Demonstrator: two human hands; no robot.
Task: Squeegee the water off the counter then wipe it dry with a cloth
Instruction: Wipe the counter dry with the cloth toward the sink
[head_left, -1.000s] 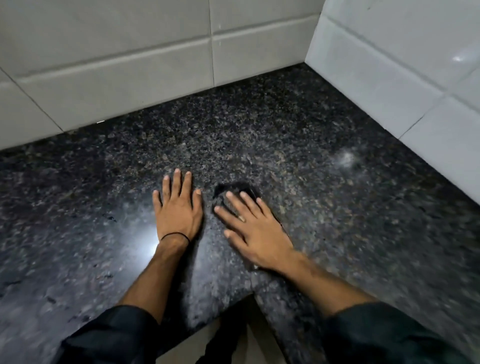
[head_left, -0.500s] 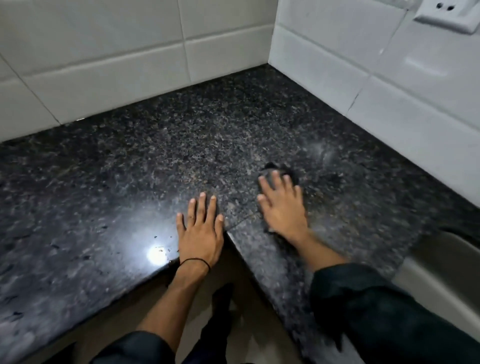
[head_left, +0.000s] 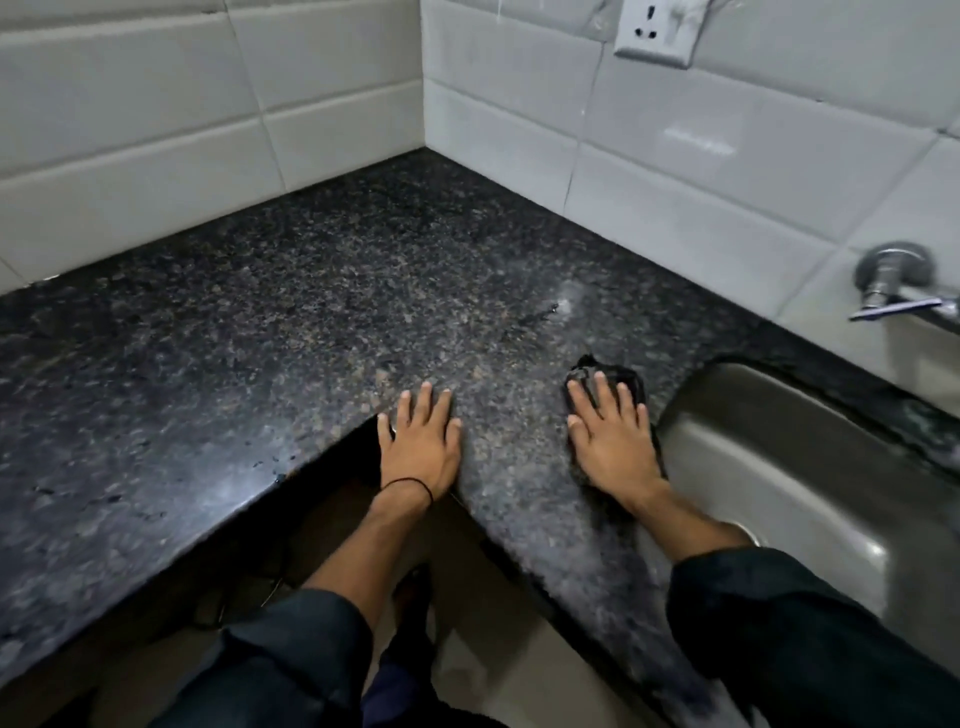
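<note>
Granite counter (head_left: 311, 322) stretches leftward from the cloth (head_left: 626, 382) pinned under the flat right hand (head_left: 613, 441); left hand (head_left: 421, 441) rests spread, empty.

Right hand (head_left: 613, 441), flat on the dark cloth (head_left: 621, 378), has slid rightward away from the left hand (head_left: 421, 447); the sink (head_left: 810, 467) now lies just beside it.

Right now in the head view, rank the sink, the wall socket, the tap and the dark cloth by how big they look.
1. sink
2. wall socket
3. tap, close to the socket, unsure
4. dark cloth, mostly hidden under the right hand
</note>
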